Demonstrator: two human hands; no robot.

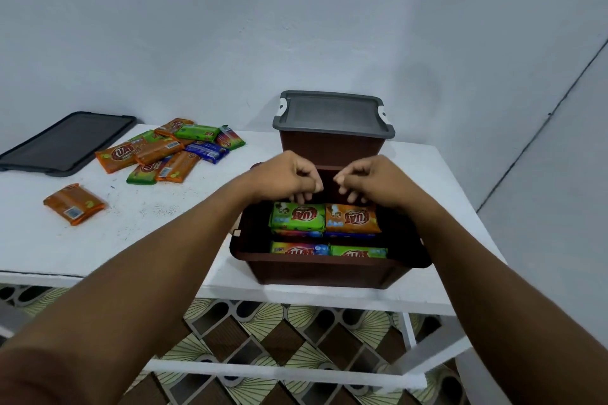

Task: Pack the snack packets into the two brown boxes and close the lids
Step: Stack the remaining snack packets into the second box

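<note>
Open brown box [322, 273] stands at the desk [158, 227] front; four top packets [297, 215] lie long axis left-right, logos inverted; left hand [288, 177] and right hand [370, 179] hover at its far wall, fingers [301, 197] curled, any pinch unclear; left of it, one lone packet [74, 204], a pile [171, 149] of roughly nine; behind it, one lidded box [329, 145].

One wide-angle camera, worn on the head, looks forward and down from just above the near edge of the white rectangular table [49, 240]. It sits close in, centred on the open brown plastic box [316, 270], with the pale blue wall [296, 26] behind.
</note>
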